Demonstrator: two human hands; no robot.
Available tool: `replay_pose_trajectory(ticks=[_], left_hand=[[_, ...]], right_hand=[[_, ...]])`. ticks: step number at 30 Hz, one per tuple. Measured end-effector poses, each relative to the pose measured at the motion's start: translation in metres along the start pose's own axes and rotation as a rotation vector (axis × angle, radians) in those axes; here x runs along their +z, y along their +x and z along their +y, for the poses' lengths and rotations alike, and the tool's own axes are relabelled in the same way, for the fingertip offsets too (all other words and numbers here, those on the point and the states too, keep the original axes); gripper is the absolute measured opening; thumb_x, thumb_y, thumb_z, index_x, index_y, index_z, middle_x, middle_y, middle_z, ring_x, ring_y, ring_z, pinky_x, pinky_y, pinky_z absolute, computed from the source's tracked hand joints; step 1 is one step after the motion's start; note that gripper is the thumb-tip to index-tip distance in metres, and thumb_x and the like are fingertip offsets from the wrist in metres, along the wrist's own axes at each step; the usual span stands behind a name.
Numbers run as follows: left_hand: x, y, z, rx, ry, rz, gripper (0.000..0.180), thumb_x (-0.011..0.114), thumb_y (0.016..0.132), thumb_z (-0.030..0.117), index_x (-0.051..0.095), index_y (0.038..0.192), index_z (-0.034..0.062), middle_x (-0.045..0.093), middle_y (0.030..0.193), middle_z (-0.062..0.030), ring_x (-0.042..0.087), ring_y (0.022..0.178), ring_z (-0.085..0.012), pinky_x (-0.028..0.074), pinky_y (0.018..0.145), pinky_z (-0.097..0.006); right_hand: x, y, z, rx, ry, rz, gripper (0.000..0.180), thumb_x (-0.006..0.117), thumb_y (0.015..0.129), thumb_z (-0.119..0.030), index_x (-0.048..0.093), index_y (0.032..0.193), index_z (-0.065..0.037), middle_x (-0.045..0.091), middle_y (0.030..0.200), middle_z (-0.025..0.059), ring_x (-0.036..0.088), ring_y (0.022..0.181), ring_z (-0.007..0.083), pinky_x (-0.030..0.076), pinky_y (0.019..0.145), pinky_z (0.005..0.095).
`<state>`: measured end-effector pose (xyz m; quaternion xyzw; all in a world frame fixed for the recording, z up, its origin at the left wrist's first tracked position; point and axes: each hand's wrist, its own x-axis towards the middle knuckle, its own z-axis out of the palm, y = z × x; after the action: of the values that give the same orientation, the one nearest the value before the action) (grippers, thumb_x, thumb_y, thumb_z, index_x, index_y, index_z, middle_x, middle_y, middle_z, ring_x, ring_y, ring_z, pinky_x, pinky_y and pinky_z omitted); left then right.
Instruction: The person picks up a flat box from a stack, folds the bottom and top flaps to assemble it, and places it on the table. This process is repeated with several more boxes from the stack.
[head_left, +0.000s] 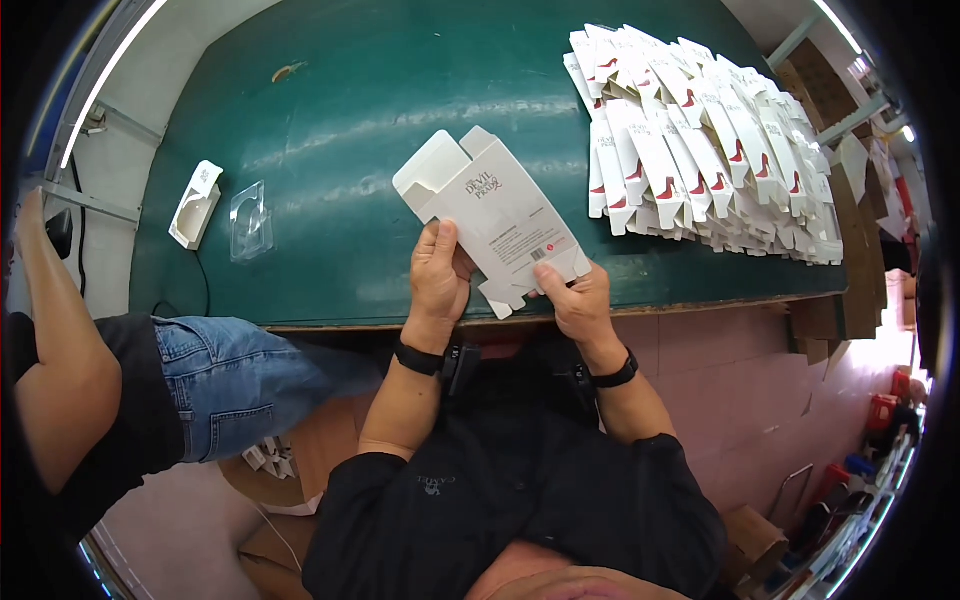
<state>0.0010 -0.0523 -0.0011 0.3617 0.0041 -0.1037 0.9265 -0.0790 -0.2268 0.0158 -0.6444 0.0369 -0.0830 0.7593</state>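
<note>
Between my two hands is a flattened white cardboard box (505, 215) with dark printing, held tilted above the near edge of the green table (350, 130). My left hand (440, 270) grips its left edge, thumb on the printed face. At the lower right corner, my right hand (578, 300) pinches the card with its thumb on top. Flaps stick out at the box's upper left end and at its lower end. The fingers behind the card are partly hidden.
A large heap of white boxes (690, 150) with red shoe prints covers the table's right side. On the left lie a small opened white box (196, 205) and a clear plastic tray (251, 222). Another person in jeans (235, 385) is close on my left. A cardboard carton (325, 440) stands below.
</note>
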Motion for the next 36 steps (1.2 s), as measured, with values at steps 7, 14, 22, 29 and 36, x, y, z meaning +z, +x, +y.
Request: replay_pose_trajectory(ticks=[7, 14, 22, 29, 36], left_hand=[[-0.017, 0.002, -0.005, -0.034, 0.093, -0.109, 0.030, 0.050, 0.111, 0.031, 0.061, 0.112, 0.0031, 0.070, 0.095, -0.0088, 0.068, 0.081, -0.0178, 0.055, 0.075, -0.029], [-0.017, -0.002, -0.008, 0.029, 0.361, -0.120, 0.030, 0.051, 0.111, 0.032, 0.062, 0.112, 0.0042, 0.071, 0.093, -0.0074, 0.067, 0.079, -0.0162, 0.053, 0.073, -0.028], [-0.013, 0.001, -0.011, 0.068, 0.478, -0.161, 0.025, 0.054, 0.110, 0.029, 0.062, 0.112, 0.0051, 0.071, 0.095, -0.0062, 0.067, 0.080, -0.0148, 0.053, 0.073, -0.027], [-0.012, 0.001, -0.011, 0.072, 0.502, -0.170, 0.023, 0.057, 0.109, 0.027, 0.062, 0.112, 0.0051, 0.070, 0.095, -0.0058, 0.067, 0.080, -0.0147, 0.053, 0.073, -0.027], [-0.010, -0.001, -0.007, 0.063, 0.540, -0.125, 0.021, 0.059, 0.108, 0.025, 0.062, 0.112, 0.0044, 0.070, 0.095, -0.0061, 0.067, 0.081, -0.0141, 0.053, 0.074, -0.026]], right_hand=[[-0.032, -0.007, -0.053, -0.191, -0.271, 0.089, 0.018, 0.067, 0.097, -0.006, 0.069, 0.110, 0.006, 0.074, 0.093, 0.0084, 0.067, 0.079, 0.0123, 0.054, 0.067, 0.0269], [-0.123, -0.004, -0.163, -0.694, -0.896, 0.474, 0.020, 0.071, 0.094, -0.005, 0.071, 0.110, 0.007, 0.073, 0.090, 0.0085, 0.065, 0.079, 0.0119, 0.053, 0.073, 0.0266], [-0.240, 0.056, -0.205, -0.900, -1.638, 0.740, 0.029, 0.066, 0.095, -0.003, 0.070, 0.124, -0.004, 0.070, 0.106, 0.0109, 0.069, 0.095, 0.0239, 0.055, 0.086, 0.0343], [-0.271, 0.070, -0.178, -0.742, -1.901, 0.736, 0.045, 0.065, 0.088, -0.001, 0.066, 0.133, -0.008, 0.064, 0.117, 0.0101, 0.062, 0.107, 0.0299, 0.051, 0.097, 0.0415], [-0.272, 0.075, -0.165, -0.625, -1.926, 0.670, 0.051, 0.066, 0.085, -0.001, 0.064, 0.136, -0.007, 0.063, 0.121, 0.0119, 0.061, 0.111, 0.0325, 0.049, 0.099, 0.0431]])
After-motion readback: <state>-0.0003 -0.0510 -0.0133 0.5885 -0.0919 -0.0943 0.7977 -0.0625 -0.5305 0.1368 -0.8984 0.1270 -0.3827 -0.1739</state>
